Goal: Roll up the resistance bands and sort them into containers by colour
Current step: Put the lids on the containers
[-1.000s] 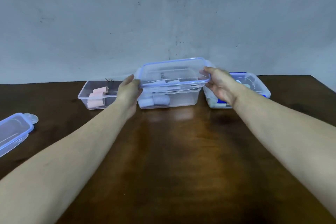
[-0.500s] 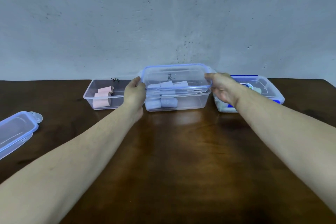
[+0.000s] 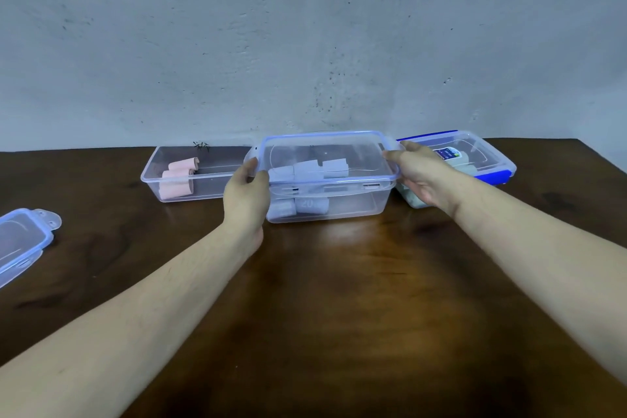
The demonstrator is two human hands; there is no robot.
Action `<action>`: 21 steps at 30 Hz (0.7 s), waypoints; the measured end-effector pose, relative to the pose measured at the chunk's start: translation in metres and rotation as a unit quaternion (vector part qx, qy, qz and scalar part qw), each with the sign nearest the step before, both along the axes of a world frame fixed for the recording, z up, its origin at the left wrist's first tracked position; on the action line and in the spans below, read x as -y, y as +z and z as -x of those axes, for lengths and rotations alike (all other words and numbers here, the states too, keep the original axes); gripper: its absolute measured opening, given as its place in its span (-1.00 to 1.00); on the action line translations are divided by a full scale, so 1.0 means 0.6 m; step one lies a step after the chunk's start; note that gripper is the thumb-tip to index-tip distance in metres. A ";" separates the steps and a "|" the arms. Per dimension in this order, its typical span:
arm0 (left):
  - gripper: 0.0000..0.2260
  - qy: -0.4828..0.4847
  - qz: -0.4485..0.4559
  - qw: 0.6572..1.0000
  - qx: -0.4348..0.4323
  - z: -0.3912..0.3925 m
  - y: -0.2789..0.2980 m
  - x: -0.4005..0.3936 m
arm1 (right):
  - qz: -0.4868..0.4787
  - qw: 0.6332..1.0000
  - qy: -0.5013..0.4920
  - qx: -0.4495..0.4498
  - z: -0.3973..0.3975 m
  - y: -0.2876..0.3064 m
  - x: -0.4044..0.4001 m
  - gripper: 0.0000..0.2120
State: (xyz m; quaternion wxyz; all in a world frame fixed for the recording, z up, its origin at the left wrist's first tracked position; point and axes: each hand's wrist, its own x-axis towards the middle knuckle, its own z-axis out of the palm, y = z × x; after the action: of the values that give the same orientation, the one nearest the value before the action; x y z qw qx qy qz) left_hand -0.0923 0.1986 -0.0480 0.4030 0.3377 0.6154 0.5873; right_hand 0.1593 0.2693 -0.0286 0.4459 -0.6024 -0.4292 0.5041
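Whereas a second before the lid (image 3: 325, 156) had hung tilted above the middle container (image 3: 353, 204), we now had it lowered almost level onto the rim, with our left hand (image 3: 246, 193) gripping its left end and our right hand (image 3: 419, 176) gripping its right end, fingers curled over the blue edge. Each grip was clenched on the lid, not released. We judged it seated or very nearly so, though we could not tell whether the clasps had snapped shut. The grey-blue rolled bands (image 3: 298, 205) lay inside the middle container, at its left end, so that colour looked sorted and ready to be sealed.

To the left of the middle container, just beside it, stood the open container (image 3: 152, 180) holding the pink rolls (image 3: 178, 178); it had no lid yet, and we took the spare lid (image 3: 20, 241), lying well to the left of the middle container at the worktop's (image 3: 339, 299) edge, to be meant for it. To the right, touching or nearly touching, sat the blue-lidded container (image 3: 492, 163), already closed, partly behind our right hand.

Behind the middle container the wall (image 3: 305, 44) stood close, leaving little room to push back. In front of it the worktop lay bare and wide. We judged the tight flanks the main risk: pressing the side clasps could nudge either neighbour.
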 end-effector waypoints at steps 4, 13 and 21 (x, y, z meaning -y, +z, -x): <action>-0.58 -0.003 0.008 1.000 -0.012 -0.001 -0.005 0.003 | -0.007 0.999 0.002 0.033 0.002 0.000 0.003 -0.65; -0.56 -0.024 0.042 0.989 -0.138 0.013 0.000 0.017 | 0.007 0.981 0.021 0.193 0.021 0.018 0.029 -0.61; -0.55 -0.075 0.044 0.962 -0.258 0.021 0.009 0.026 | 0.004 0.966 0.070 0.251 0.014 0.015 0.030 -0.59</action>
State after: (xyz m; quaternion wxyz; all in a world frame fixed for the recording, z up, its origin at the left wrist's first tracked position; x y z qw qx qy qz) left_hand -0.1047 0.1832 -0.0425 0.2876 0.5047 0.6970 0.4205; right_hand 0.1507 0.2515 -0.0197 0.2854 -0.6794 -0.5667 0.3685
